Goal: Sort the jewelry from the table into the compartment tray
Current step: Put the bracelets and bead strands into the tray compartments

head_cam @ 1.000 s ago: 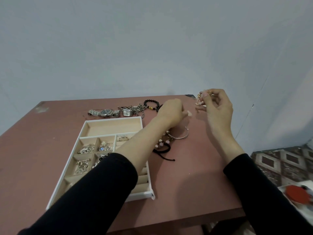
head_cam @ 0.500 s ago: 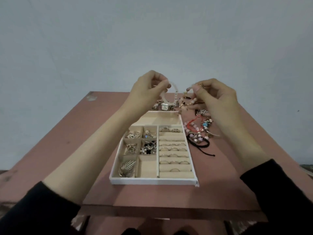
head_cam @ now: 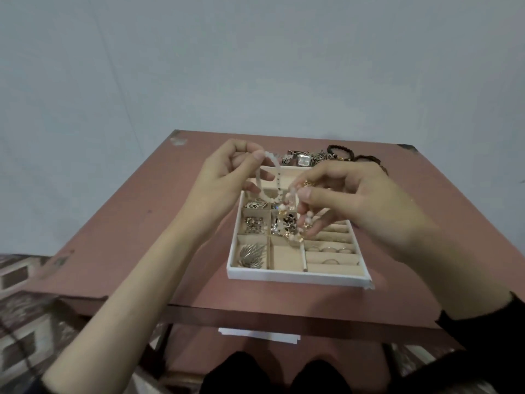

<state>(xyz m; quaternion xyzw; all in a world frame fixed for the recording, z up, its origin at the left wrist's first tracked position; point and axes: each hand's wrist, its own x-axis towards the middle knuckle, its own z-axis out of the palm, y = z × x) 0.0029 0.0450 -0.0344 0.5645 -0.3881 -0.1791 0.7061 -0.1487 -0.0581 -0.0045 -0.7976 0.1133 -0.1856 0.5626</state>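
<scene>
You've got two hands in view, left hand [head_cam: 227,177] and right hand [head_cam: 355,200], with two beaded pieces between them: one pale bead bracelet [head_cam: 277,166] and one charm strand [head_cam: 308,215]. There's one compartment tray [head_cam: 295,275] on one table [head_cam: 142,223], holding one leaf brooch [head_cam: 252,255]; the far edge has two dark bead bracelets [head_cam: 339,151] and one watch [head_cam: 302,160].

Reddish-brown table [head_cam: 119,231] against pale grey wall [head_cam: 255,66], patterned floor [head_cam: 17,322].

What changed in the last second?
The left hand rose from the table and pinched the bead strand already in the right hand. Both hands moved left and now hold it over the tray. The tray's contents, the watches and the dark bracelets stayed put.
</scene>
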